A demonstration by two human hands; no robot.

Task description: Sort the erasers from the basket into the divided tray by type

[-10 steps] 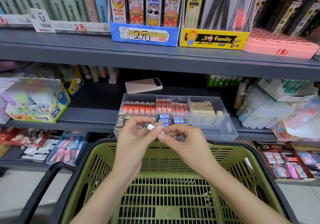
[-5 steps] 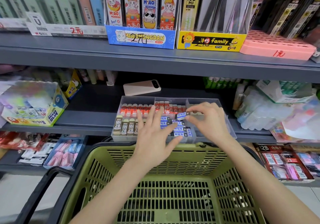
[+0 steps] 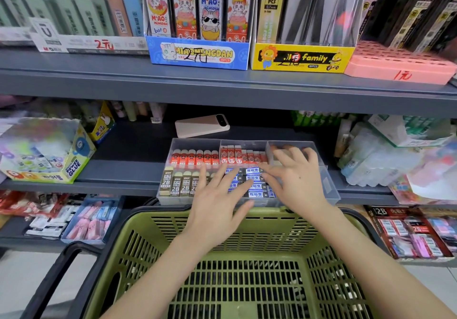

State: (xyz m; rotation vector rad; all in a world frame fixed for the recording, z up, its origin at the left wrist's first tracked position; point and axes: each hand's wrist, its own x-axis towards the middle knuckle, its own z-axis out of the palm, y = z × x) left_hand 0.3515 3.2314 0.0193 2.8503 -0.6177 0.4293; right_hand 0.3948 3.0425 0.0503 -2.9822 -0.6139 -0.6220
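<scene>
A grey shop shelf (image 3: 123, 153) carries the clear divided tray (image 3: 329, 185). My left grip (image 3: 217, 202) is spread wide, fingers straight and holding nothing, over the tray's near row. My right grip (image 3: 294, 177), just beside it, is equally wide and lies flat over the right-hand compartment. Under and between both lie the blue-labelled erasers (image 3: 256, 186). Left of the left grip stand the 2B erasers (image 3: 178, 184), and beyond its fingertips red erasers (image 3: 195, 158) fill the far row. Below my wrists sits the green basket (image 3: 284, 234).
</scene>
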